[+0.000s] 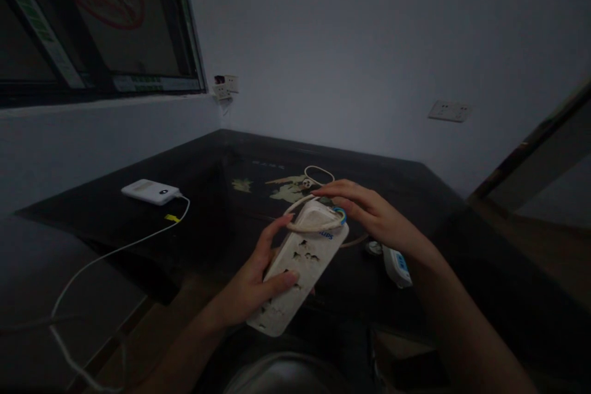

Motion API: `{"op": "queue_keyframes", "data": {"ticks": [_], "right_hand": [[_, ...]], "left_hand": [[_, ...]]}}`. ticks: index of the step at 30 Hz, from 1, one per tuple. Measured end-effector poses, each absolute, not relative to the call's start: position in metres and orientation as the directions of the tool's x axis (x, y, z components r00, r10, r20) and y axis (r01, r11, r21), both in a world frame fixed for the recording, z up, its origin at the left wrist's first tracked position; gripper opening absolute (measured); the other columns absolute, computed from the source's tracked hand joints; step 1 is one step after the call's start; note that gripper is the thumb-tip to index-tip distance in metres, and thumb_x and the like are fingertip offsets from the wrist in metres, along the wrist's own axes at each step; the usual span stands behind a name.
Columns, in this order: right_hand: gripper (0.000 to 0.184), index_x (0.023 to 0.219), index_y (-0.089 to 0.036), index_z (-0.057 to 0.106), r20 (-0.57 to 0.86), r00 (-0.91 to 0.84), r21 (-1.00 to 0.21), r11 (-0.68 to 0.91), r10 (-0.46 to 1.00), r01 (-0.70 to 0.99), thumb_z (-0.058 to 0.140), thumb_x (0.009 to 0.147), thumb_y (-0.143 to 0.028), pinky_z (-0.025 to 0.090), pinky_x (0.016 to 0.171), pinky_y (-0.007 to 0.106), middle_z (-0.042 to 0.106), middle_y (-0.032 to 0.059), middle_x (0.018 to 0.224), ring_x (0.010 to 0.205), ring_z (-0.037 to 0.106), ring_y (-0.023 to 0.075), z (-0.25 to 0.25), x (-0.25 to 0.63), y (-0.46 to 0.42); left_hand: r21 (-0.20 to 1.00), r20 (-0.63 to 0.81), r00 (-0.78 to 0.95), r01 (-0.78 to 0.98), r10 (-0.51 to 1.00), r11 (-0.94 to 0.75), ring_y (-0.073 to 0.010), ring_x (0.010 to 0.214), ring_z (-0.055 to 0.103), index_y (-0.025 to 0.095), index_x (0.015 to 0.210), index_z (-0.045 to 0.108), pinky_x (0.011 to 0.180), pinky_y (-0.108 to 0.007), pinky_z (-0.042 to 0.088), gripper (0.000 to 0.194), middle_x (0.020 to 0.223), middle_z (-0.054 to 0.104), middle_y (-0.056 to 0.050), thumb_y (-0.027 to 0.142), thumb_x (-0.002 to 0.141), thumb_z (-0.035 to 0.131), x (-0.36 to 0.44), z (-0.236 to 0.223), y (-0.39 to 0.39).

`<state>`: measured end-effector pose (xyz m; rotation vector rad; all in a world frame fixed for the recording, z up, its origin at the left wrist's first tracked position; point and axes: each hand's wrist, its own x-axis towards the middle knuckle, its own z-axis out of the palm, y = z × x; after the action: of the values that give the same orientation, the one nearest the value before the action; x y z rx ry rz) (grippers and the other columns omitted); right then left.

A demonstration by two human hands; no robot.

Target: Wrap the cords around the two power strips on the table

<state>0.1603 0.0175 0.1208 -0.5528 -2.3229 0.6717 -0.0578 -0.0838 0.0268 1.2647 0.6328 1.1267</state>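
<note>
Power strip (308,266), white, is held tilted above the near part of the table, in the middle of the view. Behind everything rises a pale wall (341,49), and below it spreads the dark table (221,240), its top worn through in light patches (293,190). The window (124,18) at the left carries red markings. The left hand (255,277) grips the strip, thumb pressed on the socket face; the right hand (376,214) arches over its far end, fingertips at the cord (307,229), though whether they pinch it I cannot tell. That cord loops around the strip's far end. A white device (150,192) lies well to the left, its thin cable (117,250) running over the table edge. Double wall sockets (450,111) sit at the right. A small white block (397,267) with a blue label rests near the right forearm. Smallest is a yellow scrap (172,218) near the device
</note>
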Motion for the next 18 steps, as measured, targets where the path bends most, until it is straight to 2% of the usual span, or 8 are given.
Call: {"op": "queue_keyframes", "data": {"ticks": [2,6,10,14,18], "right_hand": [[0.038,0.117,-0.029,0.063,0.463,-0.712,-0.588,0.784,0.527,0.198,0.042,0.093,-0.049,0.039,0.1,0.042,0.063,0.0061,0.118,0.115,0.053,0.0219,0.12,0.16,0.019],[0.057,0.126,-0.03,0.057,0.476,-0.707,-0.584,0.789,0.523,0.19,0.044,0.084,-0.066,0.034,0.105,0.047,0.053,0.0089,0.129,0.124,0.045,0.0258,0.12,0.162,0.019],[0.066,0.13,-0.029,0.054,0.373,-0.776,-0.593,0.774,0.509,0.223,0.047,0.078,-0.07,0.028,0.107,0.051,0.048,0.0094,0.135,0.128,0.04,0.0285,0.121,0.167,0.019],[0.06,0.124,-0.031,0.06,0.32,-0.802,-0.628,0.747,0.504,0.218,0.056,0.075,-0.066,0.029,0.107,0.049,0.045,0.0073,0.139,0.13,0.039,0.0282,0.118,0.17,0.021],[0.038,0.102,-0.029,0.071,0.365,-0.757,-0.628,0.743,0.543,0.23,0.063,0.077,-0.056,0.028,0.107,0.05,0.05,0.0065,0.135,0.128,0.041,0.0275,0.113,0.165,0.02]], "left_hand": [[0.957,0.19,0.373,-0.275,0.908,-0.087,-0.0215,0.078,0.068,0.04,0.142,0.01,0.065,-0.032,0.055,0.077,0.094,0.067,-0.004,0.033,0.086,0.061,-0.057,0.026,-0.083],[0.971,0.182,0.396,-0.214,0.9,-0.102,-0.0202,0.083,0.066,0.041,0.143,0.015,0.07,-0.031,0.053,0.074,0.102,0.065,-0.004,0.032,0.086,0.062,-0.06,0.026,-0.081],[0.98,0.189,0.4,-0.132,0.897,-0.148,-0.0246,0.103,0.06,0.042,0.145,0.018,0.085,-0.037,0.049,0.076,0.117,0.061,-0.005,0.031,0.085,0.063,-0.063,0.025,-0.079],[0.976,0.212,0.363,-0.121,0.907,-0.18,-0.0284,0.116,0.052,0.042,0.146,0.02,0.097,-0.043,0.042,0.075,0.129,0.056,-0.005,0.032,0.085,0.062,-0.061,0.025,-0.081],[0.97,0.234,0.3,-0.137,0.925,-0.201,-0.0282,0.121,0.048,0.043,0.145,0.023,0.101,-0.042,0.039,0.074,0.14,0.047,-0.002,0.027,0.084,0.062,-0.061,0.027,-0.083]]}}
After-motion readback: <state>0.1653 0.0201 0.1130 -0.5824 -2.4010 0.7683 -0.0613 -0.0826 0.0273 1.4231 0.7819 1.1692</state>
